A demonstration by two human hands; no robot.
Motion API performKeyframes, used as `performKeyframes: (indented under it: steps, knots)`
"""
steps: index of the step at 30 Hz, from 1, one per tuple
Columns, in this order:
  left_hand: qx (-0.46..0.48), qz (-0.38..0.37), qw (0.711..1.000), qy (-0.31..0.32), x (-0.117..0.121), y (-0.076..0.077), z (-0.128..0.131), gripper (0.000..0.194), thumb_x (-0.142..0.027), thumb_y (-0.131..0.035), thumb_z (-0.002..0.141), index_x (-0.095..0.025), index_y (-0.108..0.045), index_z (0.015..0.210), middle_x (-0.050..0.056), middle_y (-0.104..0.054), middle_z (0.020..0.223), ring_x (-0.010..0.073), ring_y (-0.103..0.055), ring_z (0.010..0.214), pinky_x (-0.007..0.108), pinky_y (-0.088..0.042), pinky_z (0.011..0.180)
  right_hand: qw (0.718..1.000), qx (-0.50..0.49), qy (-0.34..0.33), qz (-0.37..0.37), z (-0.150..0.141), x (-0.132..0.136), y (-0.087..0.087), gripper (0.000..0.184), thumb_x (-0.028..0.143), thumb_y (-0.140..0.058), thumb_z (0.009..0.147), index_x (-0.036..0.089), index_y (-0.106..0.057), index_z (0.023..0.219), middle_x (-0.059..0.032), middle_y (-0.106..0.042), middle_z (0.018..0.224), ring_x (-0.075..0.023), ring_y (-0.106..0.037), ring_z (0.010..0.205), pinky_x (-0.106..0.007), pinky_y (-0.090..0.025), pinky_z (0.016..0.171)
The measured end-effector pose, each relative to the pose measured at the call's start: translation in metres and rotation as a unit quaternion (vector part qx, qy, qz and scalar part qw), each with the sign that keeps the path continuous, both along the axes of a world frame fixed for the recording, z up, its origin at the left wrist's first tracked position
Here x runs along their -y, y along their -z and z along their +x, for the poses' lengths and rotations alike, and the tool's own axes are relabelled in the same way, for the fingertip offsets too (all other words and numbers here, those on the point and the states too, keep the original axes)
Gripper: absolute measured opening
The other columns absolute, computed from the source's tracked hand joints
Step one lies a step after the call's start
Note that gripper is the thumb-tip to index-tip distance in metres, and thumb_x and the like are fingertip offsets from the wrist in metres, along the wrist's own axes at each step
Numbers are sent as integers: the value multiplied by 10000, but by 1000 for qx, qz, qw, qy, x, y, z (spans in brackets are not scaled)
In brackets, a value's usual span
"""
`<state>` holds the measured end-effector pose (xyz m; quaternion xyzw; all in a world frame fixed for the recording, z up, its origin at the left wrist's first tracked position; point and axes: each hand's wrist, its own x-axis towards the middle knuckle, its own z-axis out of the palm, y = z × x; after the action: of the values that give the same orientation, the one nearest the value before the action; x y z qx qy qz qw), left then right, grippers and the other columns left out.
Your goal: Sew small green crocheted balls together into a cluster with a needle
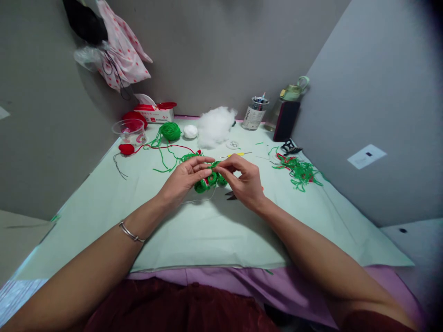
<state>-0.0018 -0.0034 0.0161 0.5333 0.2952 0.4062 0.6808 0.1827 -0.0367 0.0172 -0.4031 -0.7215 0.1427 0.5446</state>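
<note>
A small green crocheted piece (211,179) with red and white spots is between my hands, over the middle of the table. My left hand (190,176) holds its left and upper side between thumb and fingers. With thumb and forefinger together, my right hand (244,179) pinches at the top of the piece; what lies in the pinch is too small to name. A thin pale thread (200,201) trails below the work. Scissors (230,196) lie partly under my right hand, only the blades showing. Behind the hands rests a yellow-handled crochet hook (236,155).
Green yarn (170,131), a white ball (190,132), fluffy stuffing (216,125) and a red bundle (126,149) lie behind. Yarn scraps (300,172) and a black clip (290,147) are right. A pen jar (255,114), phone (286,121), bottle (291,92) and plastic cup (130,133) stand near the walls.
</note>
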Motion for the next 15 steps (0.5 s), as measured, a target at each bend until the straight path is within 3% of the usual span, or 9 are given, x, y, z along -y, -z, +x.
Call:
performKeyframes:
  steps: [6, 10, 15]
  knots:
    - [1, 7, 1000, 12, -1, -1, -1, 375, -318, -805, 796, -205, -722, 1144, 54, -758, 1039, 151, -673, 867, 273, -490, 789, 1000, -18, 14, -7, 1, 0, -2, 142, 275, -695, 926, 203, -683, 804, 1, -631, 740, -119, -545, 649, -289, -458, 619]
    - [-18, 8, 1000, 1, 0, -4, -2, 293, -376, -755, 843, -217, -723, 1087, 27, -747, 907, 139, -637, 743, 280, -477, 710, 999, -26, 21, -14, 1, 1, -4, 143, 275, -701, 920, 207, -694, 795, 1, -640, 742, -119, -546, 649, -289, -461, 617]
    - [-1, -17, 1000, -24, 0, -6, 0, 258, -300, -794, 796, -203, -648, 986, -6, -709, 844, 112, -626, 683, 262, -479, 668, 998, -53, 2, -22, 1, 0, -3, 140, 272, -714, 912, 200, -699, 793, 7, -631, 734, -112, -546, 644, -280, -460, 614]
